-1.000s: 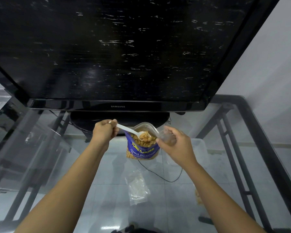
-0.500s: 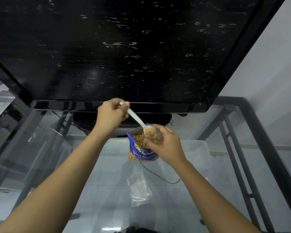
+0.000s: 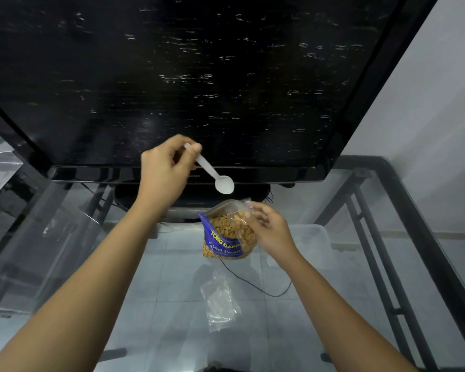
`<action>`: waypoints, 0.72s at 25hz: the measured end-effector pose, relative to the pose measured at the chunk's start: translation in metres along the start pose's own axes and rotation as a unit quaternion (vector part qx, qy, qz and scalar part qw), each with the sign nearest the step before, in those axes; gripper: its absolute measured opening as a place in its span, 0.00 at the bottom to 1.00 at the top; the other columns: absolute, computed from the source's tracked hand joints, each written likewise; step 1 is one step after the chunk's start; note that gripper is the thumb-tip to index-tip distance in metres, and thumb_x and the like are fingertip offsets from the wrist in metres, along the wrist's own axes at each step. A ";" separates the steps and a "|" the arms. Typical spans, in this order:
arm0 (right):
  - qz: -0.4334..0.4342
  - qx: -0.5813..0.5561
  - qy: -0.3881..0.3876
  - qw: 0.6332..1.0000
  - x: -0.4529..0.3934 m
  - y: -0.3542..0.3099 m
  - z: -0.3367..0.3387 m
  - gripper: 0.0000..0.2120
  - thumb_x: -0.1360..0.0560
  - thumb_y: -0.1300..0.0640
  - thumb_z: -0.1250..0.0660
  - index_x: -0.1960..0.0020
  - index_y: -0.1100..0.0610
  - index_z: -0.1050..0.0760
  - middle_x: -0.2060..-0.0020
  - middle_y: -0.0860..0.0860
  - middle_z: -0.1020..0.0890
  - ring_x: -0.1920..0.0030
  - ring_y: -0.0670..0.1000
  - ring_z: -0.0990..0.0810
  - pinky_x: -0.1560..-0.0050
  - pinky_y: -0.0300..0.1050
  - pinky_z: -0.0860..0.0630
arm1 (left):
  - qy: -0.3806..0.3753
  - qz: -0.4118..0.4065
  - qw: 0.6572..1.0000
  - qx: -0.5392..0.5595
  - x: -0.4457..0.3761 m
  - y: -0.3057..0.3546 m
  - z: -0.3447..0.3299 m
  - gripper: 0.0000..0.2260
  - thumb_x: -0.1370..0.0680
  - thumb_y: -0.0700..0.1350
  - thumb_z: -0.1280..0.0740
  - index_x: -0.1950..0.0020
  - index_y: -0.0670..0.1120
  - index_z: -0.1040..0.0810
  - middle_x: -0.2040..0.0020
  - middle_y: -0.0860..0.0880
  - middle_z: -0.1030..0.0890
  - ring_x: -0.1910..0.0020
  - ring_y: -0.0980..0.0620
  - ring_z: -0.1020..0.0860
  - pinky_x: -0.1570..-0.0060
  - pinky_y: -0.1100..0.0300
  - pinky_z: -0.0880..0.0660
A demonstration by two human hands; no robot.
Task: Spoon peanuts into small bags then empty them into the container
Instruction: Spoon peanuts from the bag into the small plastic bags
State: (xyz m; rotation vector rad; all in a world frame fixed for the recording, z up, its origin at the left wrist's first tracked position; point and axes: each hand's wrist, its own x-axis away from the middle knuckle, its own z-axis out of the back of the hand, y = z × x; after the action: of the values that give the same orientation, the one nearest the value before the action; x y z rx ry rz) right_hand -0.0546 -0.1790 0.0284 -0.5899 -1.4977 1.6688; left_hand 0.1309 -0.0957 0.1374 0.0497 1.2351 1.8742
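A: Nearest the camera, what lies on the glass table point(image 3: 124, 264)?

B: A small clear bag point(image 3: 220, 300), flat on the glass between the two forearms. Whether anything is in it I cannot tell. A thin black cable point(image 3: 263, 291) curves just beyond it.

A: And the right hand point(image 3: 270, 230)?

B: Its fingers are curled, pinching another small clear bag point(image 3: 246, 232) that holds some peanuts. That bag hangs right against the open blue peanut packet point(image 3: 220, 237), which stands on the glass, full of peanuts and open at the top. Where one plastic ends and the other begins is hard to make out.

A: The container?

B: A clear plastic container point(image 3: 312, 237) sits to the right of that hand, on the table, partly behind the wrist.

A: Further on, the left hand point(image 3: 167, 170)?

B: Raised above the packet, thumb and fingers pinching the handle end of a white plastic spoon point(image 3: 218, 178). The spoon slants down to the right; its bowl looks empty and hangs in the air above the packet's mouth, apart from it.

A: Behind all that?

B: A large black television point(image 3: 199, 76) on its stand at the back of the table, screen dark, with a pale wall point(image 3: 427, 103) to the right.
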 end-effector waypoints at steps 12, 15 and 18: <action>-0.041 -0.148 0.048 0.987 0.056 0.018 0.034 0.05 0.26 0.59 0.33 0.51 0.56 0.24 0.56 0.55 0.16 0.58 0.49 0.18 0.55 0.43 0.21 | 0.034 0.163 0.984 -0.062 0.099 -0.038 -0.046 0.18 0.24 0.47 0.33 0.37 0.41 0.26 0.46 0.44 0.26 0.54 0.49 0.25 0.54 0.71 0.32; -0.049 -0.148 0.051 0.986 0.069 0.028 0.039 0.04 0.26 0.59 0.33 0.51 0.56 0.23 0.57 0.54 0.17 0.60 0.47 0.18 0.55 0.42 0.21 | -0.093 0.134 0.987 0.011 0.144 -0.012 -0.069 0.07 0.24 0.45 0.34 0.50 0.45 0.20 0.58 0.51 0.21 0.62 0.57 0.24 0.60 0.72 0.29; -0.057 -0.162 0.041 0.984 0.081 0.042 0.045 0.06 0.25 0.60 0.33 0.49 0.60 0.24 0.56 0.55 0.17 0.57 0.50 0.18 0.53 0.45 0.21 | -0.235 0.236 0.927 0.173 0.180 -0.006 -0.099 0.11 0.25 0.44 0.31 0.45 0.43 0.20 0.56 0.50 0.18 0.57 0.56 0.20 0.52 0.64 0.24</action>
State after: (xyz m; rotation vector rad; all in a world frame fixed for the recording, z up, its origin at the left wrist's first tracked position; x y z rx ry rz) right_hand -0.1471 -0.1397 0.0104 -0.7226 -1.7232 1.3069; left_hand -0.0234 -0.0464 0.0108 1.0095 1.2581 1.8476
